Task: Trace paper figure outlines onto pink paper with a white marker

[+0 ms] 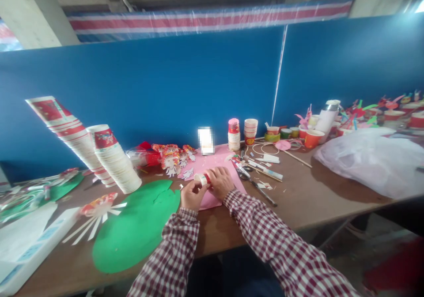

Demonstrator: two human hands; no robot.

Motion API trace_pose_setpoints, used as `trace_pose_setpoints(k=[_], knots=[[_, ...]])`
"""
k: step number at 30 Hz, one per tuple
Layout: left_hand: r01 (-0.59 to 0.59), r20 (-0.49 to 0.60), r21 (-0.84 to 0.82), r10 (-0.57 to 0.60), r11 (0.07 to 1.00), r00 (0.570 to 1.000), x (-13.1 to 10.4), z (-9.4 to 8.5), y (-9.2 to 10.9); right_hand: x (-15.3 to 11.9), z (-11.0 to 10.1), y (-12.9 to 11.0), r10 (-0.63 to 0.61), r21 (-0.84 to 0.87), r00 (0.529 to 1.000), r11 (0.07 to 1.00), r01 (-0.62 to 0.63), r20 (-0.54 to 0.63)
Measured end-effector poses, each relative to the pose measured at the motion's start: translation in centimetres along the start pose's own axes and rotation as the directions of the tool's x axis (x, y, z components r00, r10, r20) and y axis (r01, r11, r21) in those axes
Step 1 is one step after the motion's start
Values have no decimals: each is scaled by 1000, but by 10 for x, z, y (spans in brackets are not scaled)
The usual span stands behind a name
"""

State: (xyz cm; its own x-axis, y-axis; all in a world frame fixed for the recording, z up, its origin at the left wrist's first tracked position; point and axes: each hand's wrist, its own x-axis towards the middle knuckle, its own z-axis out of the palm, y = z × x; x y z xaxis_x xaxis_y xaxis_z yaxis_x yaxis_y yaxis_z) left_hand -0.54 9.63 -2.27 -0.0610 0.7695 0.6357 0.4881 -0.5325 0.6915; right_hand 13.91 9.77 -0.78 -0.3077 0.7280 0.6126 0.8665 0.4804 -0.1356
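Both hands are together above a pink sheet near the table's front edge. Between them lies a small red and white paper cup, tipped on its side. My left hand is closed on its near left part, thumb and fingers pressed to it. My right hand wraps over its right side, hiding much of the cup. Just left of the hands, a green paper sheet with a rounded outline covers the table. Printed paper cutouts lie behind the left hand.
Tall leaning paper cup stacks stand at left, near a cut-up cup with splayed strips. Shorter cup stacks stand behind. Pens and tools lie right of the hands. A plastic bag sits at right, before a blue partition.
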Motion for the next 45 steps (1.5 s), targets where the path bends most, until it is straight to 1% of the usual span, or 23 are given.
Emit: trace_pose_setpoints(k=[3,8,13,18,25,27,30,32,38,42,45], knots=[[9,11,-15,-9,1000,1000,0,0,-1,1,1,3,8,-3,1000,1000,-8,6],[10,71,-48,-6,999,997,0,-2,-3,1,0,7,32,9,999,999,-32,18],[29,93,-67,-23,997,995,0,-3,-4,-1,1,9,93,26,996,995,-93,11],[23,92,-56,-18,998,996,-1,-2,-1,-2,5,9,142,41,990,989,-142,6],[4,92,-71,3,997,996,-1,0,-4,-1,0,10,125,64,992,990,-125,10],[18,88,-84,-11,996,996,-1,-1,-6,0,0,11,142,66,990,988,-142,0],[57,48,-102,-52,993,997,0,-2,-8,0,2,13,174,68,985,983,-173,-14],[63,26,-102,-60,993,998,0,-3,-7,0,3,14,183,72,983,981,-181,-16],[-27,33,-30,28,999,999,0,-3,-3,-1,2,11,163,81,987,984,-161,-12],[-25,18,-3,25,1000,1000,0,-2,-7,-1,0,9,120,74,993,990,-120,0],[-14,28,-8,14,1000,1000,0,-3,-8,0,0,10,108,63,994,992,-109,13]])
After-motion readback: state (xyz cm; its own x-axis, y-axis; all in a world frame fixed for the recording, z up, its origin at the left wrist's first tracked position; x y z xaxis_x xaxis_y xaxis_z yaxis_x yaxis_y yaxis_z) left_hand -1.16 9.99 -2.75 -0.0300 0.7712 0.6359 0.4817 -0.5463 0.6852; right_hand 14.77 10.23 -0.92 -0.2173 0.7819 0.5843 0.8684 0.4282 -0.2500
